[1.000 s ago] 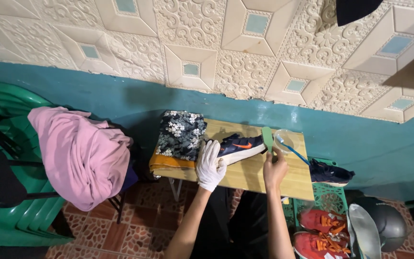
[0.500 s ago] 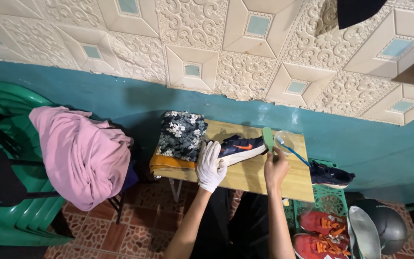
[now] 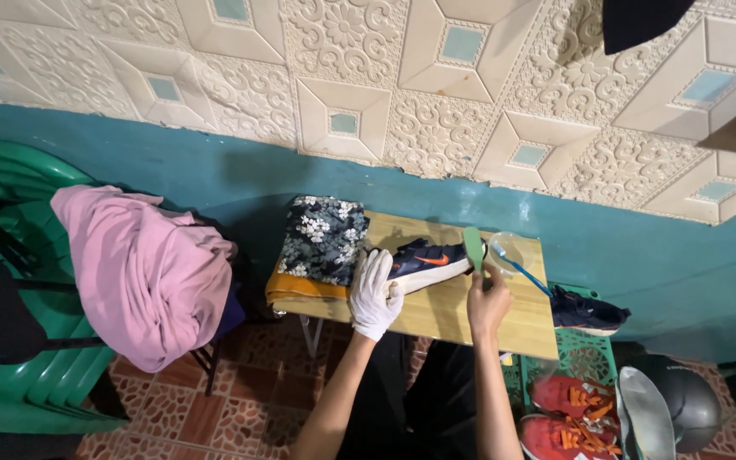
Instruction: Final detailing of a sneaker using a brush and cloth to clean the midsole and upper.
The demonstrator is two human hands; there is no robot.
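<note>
A dark blue sneaker (image 3: 429,260) with an orange mark and white sole lies on a small wooden table (image 3: 457,317). My left hand (image 3: 374,294), in a white glove, grips the sneaker's heel end. My right hand (image 3: 487,300), bare, holds a green brush (image 3: 474,248) upright at the sneaker's toe. A clear bowl (image 3: 504,250) with a blue-handled toothbrush (image 3: 526,275) resting in it sits just behind my right hand.
A folded floral cloth over an orange one (image 3: 321,247) covers the table's left end. A pink towel (image 3: 142,273) drapes a chair beside stacked green chairs (image 3: 23,375). Right of the table are another dark sneaker (image 3: 588,311), red shoes (image 3: 568,413) and a helmet (image 3: 670,405).
</note>
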